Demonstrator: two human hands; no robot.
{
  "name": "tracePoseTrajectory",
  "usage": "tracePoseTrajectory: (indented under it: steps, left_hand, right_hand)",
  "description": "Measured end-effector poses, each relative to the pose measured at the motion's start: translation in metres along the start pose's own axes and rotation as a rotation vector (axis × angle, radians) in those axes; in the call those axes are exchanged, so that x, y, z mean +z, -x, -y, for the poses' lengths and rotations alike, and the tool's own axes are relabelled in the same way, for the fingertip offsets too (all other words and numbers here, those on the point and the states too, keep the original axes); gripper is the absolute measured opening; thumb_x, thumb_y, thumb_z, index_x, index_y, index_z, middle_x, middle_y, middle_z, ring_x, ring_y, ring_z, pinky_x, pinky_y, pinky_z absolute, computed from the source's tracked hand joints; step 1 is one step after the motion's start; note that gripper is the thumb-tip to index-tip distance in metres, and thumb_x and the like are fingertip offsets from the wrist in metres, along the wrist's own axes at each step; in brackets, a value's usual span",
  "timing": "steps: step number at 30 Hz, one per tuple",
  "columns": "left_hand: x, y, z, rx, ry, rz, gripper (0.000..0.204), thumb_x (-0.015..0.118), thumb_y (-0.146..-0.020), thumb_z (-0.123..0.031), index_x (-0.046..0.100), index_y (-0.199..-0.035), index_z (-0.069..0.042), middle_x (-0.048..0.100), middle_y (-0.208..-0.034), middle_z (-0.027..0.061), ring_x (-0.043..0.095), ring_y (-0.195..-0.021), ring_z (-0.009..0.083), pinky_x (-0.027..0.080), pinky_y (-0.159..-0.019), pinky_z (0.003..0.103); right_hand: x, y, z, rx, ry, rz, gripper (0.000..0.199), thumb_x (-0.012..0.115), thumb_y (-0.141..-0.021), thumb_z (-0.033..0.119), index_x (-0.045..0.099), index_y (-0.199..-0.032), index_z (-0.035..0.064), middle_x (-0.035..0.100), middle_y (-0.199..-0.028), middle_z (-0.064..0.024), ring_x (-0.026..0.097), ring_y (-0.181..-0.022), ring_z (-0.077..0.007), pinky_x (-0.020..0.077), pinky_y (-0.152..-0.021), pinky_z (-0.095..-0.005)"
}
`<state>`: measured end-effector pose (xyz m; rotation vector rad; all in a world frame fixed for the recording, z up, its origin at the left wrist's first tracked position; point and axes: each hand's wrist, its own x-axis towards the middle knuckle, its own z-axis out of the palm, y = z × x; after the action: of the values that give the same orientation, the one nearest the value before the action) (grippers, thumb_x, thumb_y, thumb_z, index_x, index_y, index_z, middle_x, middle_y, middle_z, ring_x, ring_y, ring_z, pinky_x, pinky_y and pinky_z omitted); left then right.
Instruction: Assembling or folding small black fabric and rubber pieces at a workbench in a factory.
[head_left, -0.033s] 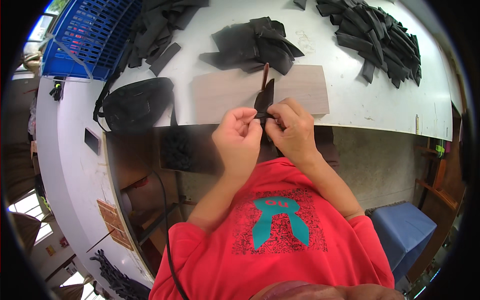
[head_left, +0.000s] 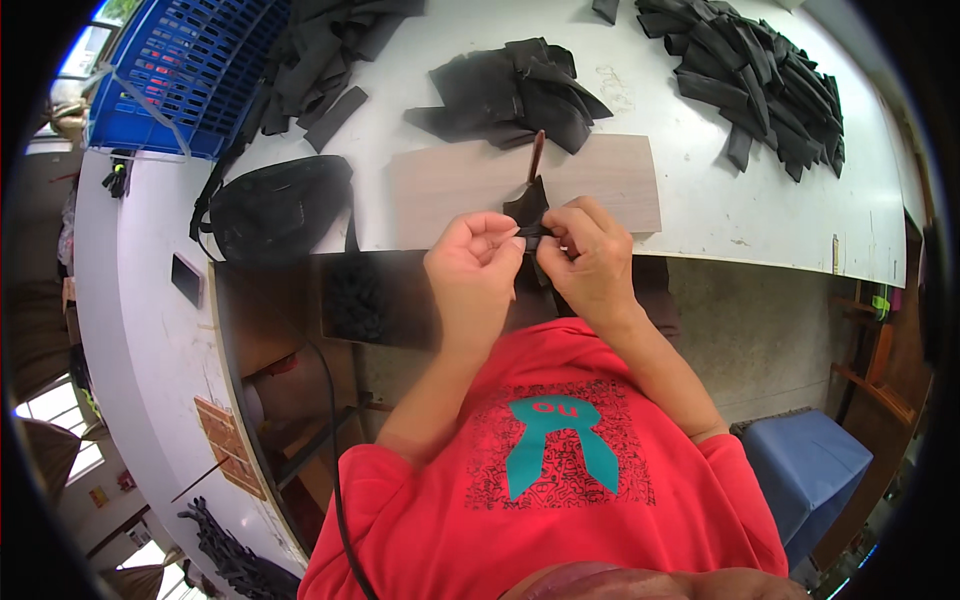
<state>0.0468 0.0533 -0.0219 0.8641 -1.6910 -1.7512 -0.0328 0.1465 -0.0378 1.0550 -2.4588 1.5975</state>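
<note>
Between my two hands is a black fabric strip point(head_left: 526, 207), drawn narrow and folded where the fingertips meet. My left hand point(head_left: 472, 268) pinches it from the left, thumb against the fingers. From the other side my right hand point(head_left: 592, 252) is closed on the same strip with thumb and bent fingers. The strip's wider end points away from me, over the near edge of a pale wooden board point(head_left: 610, 185). A thin reddish-brown stick point(head_left: 538, 155) rises just beyond that end; its lower part is hidden.
A pile of black fabric pieces point(head_left: 510, 90) lies beyond the board, with more heaps at far left point(head_left: 325, 60) and far right point(head_left: 755, 75). A black bag point(head_left: 280, 205), a blue basket point(head_left: 180, 70) and a phone point(head_left: 187, 279) are at left. A blue-covered stool point(head_left: 805, 460) stands right.
The strip's far end has dropped lower and looks shorter and wider. Both hands keep their pinch in nearly the same place.
</note>
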Motion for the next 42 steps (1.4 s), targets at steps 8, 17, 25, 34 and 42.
tracePoseTrajectory:
  steps: [8,17,25,34,42]
  left_hand:
    - [-0.016,-0.009,0.006,-0.237,0.316,0.341,0.024,0.054,-0.071,0.008,0.053,-0.094,0.003,0.055,-0.072,0.0033,0.042,-0.051,0.0002,0.029,-0.041,0.016]
    - [-0.018,-0.016,-0.010,-0.296,0.611,0.462,0.032,0.053,-0.071,0.011,0.053,-0.102,0.004,0.059,-0.081,0.0040,0.041,-0.048,-0.0005,0.029,-0.041,0.015]
    - [-0.019,-0.002,-0.038,-0.007,0.201,0.409,0.024,0.059,-0.080,0.003,0.054,-0.103,0.006,0.055,-0.082,0.0068,0.050,-0.061,0.0037,0.039,-0.051,0.017]
    - [-0.002,-0.019,-0.051,0.034,0.352,0.301,0.014,0.055,-0.083,0.003,0.051,-0.097,0.001,0.060,-0.098,0.0138,0.049,-0.055,0.0049,0.035,-0.043,0.014]
    - [-0.005,-0.070,-0.072,-0.319,1.325,1.176,0.054,0.044,-0.084,-0.001,0.025,-0.134,0.004,0.059,-0.096,0.0189,0.035,-0.034,0.0022,0.029,-0.035,0.020]
  right_hand:
    - [-0.014,0.005,-0.011,0.890,-1.344,0.463,0.006,0.066,-0.077,0.009,0.064,-0.080,0.0040,0.054,-0.065,0.0027,0.044,-0.054,-0.0051,0.0335,-0.048,-0.0200]
    - [-0.009,0.000,-0.008,0.763,-1.148,0.358,0.018,0.061,-0.084,0.022,0.055,-0.073,0.0090,0.050,-0.070,0.0051,0.045,-0.062,-0.0053,0.0358,-0.057,-0.0196]
    - [-0.020,-0.018,0.007,0.325,-1.155,0.317,0.013,0.058,-0.084,0.013,0.057,-0.076,0.0024,0.052,-0.089,-0.0017,0.044,-0.074,-0.0064,0.0361,-0.066,-0.0196]
    - [-0.040,-0.043,0.047,0.195,-0.580,0.199,0.011,0.057,-0.084,0.009,0.055,-0.078,0.0005,0.054,-0.077,-0.0017,0.045,-0.064,-0.0060,0.0372,-0.055,-0.0206]
    - [-0.052,-0.096,0.060,0.182,-0.691,0.341,0.026,0.056,-0.087,0.022,0.054,-0.070,0.0018,0.047,-0.061,0.0041,0.039,-0.057,-0.0038,0.0318,-0.051,-0.0199]
